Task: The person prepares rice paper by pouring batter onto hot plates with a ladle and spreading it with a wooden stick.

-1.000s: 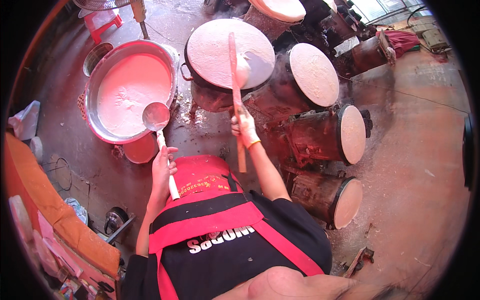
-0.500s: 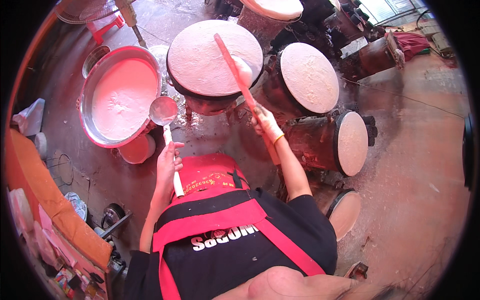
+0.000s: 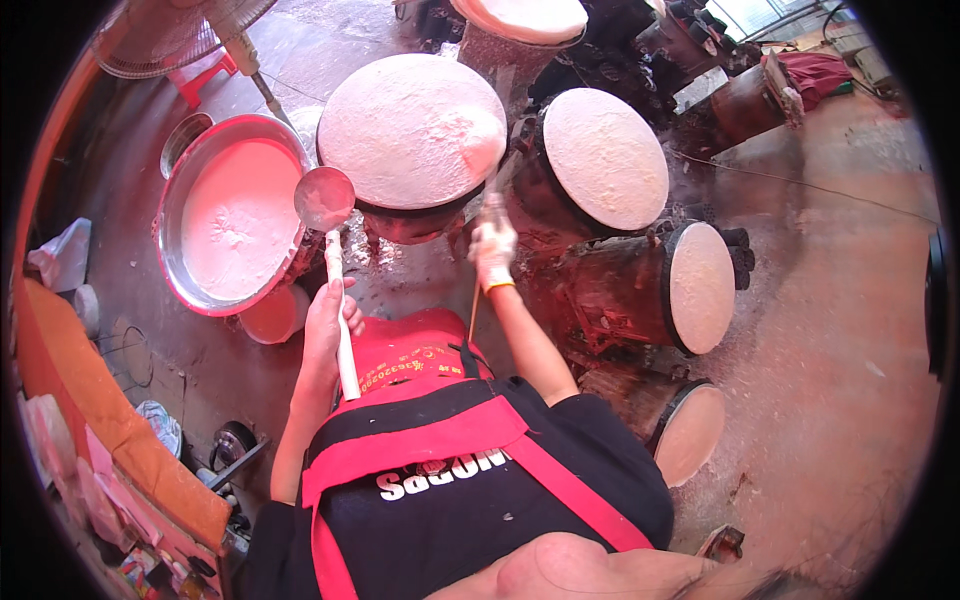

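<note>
My left hand (image 3: pixel 326 320) is closed around the pale handle of a round-bowled ladle (image 3: pixel 325 198). The ladle's bowl hangs between a wide metal basin (image 3: pixel 172 262) of pale batter (image 3: pixel 235 215) and the nearest big round griddle (image 3: pixel 395 130). A thin batter layer coats that griddle, with a wetter, brighter patch at its right. My right hand (image 3: pixel 494 250), in a white glove, grips a long flat wooden spreader (image 3: pixel 474 312), now seen nearly edge-on and blurred at its far end. The spreader's tip is by the griddle's right rim; whether it touches cannot be made out.
More drum stoves with pale coated round tops, such as a griddle (image 3: pixel 606 158) and another griddle (image 3: pixel 702 288), curve around my right. A standing fan (image 3: pixel 165 35) is at the far left. A small tub (image 3: pixel 272 318) sits below the basin. A cable (image 3: pixel 800 186) crosses at right.
My right hand has moved left and turned the spreader from flat-facing to edge-on, off the griddle's middle. The white lump beside it is now a smeared patch. The ladle stays held.
</note>
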